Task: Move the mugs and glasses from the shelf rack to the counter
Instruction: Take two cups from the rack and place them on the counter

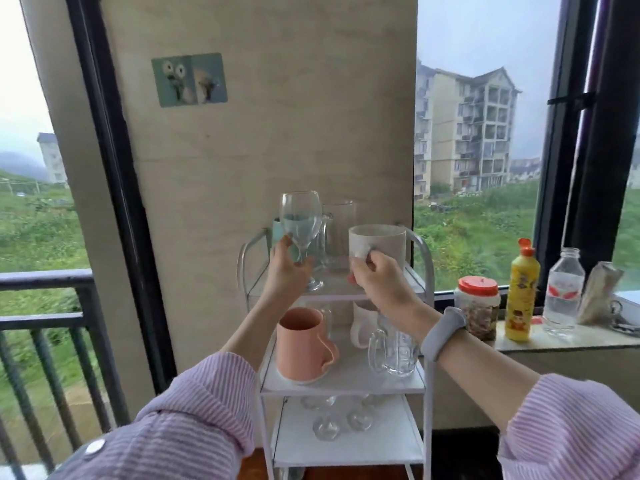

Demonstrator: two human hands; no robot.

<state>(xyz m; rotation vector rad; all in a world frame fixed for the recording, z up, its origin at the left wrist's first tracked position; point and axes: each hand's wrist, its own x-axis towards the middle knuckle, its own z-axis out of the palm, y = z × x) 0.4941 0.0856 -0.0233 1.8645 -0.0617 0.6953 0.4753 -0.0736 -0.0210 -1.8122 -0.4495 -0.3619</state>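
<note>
A white three-tier shelf rack stands against the wall. My left hand grips the stem of a clear wine glass on the top tier. My right hand holds a beige mug by its handle, just above the top tier. Behind them stand a clear glass mug and a teal cup, mostly hidden. The middle tier carries a pink mug, a white mug and a clear glass mug. Several glasses sit on the bottom tier.
A stone counter ledge runs to the right under the window, holding a red-lidded jar, a yellow bottle, a clear water bottle and a bag. A dark railing stands to the left.
</note>
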